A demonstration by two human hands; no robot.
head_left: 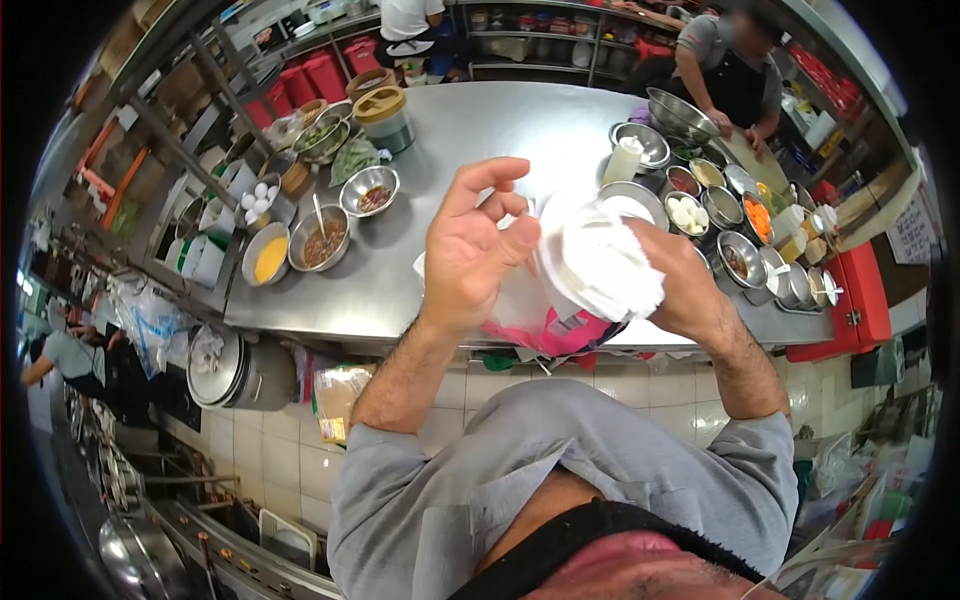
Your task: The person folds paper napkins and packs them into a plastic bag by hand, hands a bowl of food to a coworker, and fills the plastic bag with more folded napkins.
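Note:
My right hand (685, 280) is closed on a crumpled white cloth or paper towel (610, 265), over what looks like a round white plate (552, 265). Glare washes out the cloth and the plate, so their edges blur together. Just left of the plate, my left hand (468, 245) is raised with its fingers curled and apart, and I see nothing held in it. Below both hands a bright pink bag or cloth (565, 332) lies at the near edge of the steel table (490, 125).
Left on the table are bowls of sauce (320, 240), yellow liquid (268, 258) and eggs (260, 198), plus a lidded tub (384, 118). Several ingredient bowls (688, 215) and a squeeze bottle (624, 160) crowd the right. A co-worker (735, 70) stands at the far right corner.

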